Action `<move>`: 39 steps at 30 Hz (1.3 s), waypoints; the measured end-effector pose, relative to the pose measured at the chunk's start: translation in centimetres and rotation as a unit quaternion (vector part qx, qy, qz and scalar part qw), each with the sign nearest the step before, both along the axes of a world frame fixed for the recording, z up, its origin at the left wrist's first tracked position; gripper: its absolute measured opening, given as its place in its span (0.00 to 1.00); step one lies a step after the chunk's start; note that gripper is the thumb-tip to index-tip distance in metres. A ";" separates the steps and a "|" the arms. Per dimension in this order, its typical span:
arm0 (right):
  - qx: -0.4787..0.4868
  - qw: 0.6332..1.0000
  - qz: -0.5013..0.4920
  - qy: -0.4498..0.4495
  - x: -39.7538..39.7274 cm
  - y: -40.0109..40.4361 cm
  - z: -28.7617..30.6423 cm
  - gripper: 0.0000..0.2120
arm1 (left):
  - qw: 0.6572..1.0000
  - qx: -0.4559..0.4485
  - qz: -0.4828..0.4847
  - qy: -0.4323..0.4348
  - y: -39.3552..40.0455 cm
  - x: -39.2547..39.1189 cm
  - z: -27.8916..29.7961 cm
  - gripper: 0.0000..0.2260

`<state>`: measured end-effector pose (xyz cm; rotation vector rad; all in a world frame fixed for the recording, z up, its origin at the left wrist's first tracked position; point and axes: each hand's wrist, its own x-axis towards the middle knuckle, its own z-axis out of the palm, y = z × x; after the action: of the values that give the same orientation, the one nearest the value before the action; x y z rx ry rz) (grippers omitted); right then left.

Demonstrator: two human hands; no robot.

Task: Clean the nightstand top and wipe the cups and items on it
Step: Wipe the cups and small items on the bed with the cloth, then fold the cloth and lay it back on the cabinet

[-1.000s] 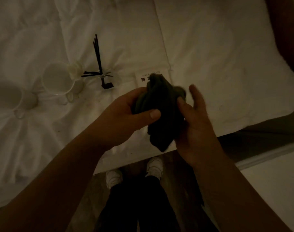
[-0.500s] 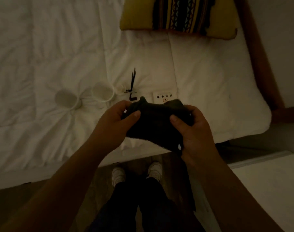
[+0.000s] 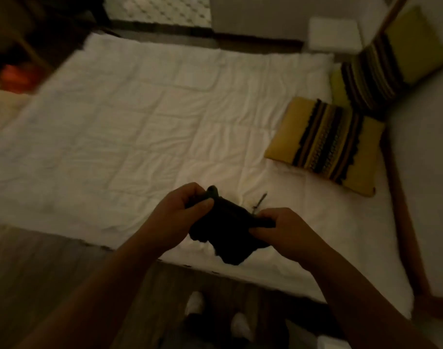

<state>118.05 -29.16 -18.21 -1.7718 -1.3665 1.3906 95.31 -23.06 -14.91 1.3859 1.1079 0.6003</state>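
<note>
Two white shoes (image 3: 216,314) stand on the wood floor (image 3: 39,268) at the bottom of the dim, somewhat blurred view, right at the edge of the bed. Above them, both hands hold a dark cloth (image 3: 228,233) over the near edge of the white duvet (image 3: 129,137). The left hand (image 3: 182,217) grips the cloth's upper left corner with its fingers curled over it and the thumb pressed on top. The right hand (image 3: 285,230) pinches the cloth's right edge between thumb and curled fingers. The cloth hangs between them, its lower part drooping toward the bed edge. Just behind the cloth, a thin dark stick-like item (image 3: 259,201) pokes up from the duvet; what it is cannot be told. Farther back on the right, a yellow cushion with dark stripes (image 3: 326,144) lies flat on the bed, and a second striped cushion (image 3: 381,69) leans near the wooden bed frame (image 3: 404,222). Beyond the bed's far side sits a white boxy nightstand (image 3: 335,34).
</note>
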 end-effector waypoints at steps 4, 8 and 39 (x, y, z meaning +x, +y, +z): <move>0.058 0.996 0.056 0.047 -3.8 3.4 4.0 0.05 | 0.973 -0.081 0.157 -0.147 -2.1 -4.7 3.8 0.07; 0.084 0.981 0.124 0.123 -10.7 5.9 7.4 0.06 | 0.915 -0.068 0.332 -0.217 -4.5 -12.5 6.5 0.05; 0.281 0.830 0.432 0.214 -72.9 10.5 11.3 0.22 | 0.813 -0.008 0.531 0.241 -17.7 -65.8 4.6 0.05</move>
<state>45.10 -18.71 -6.86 -0.3856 -2.1158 1.4252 29.54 -40.77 -10.35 0.7944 2.3292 1.0341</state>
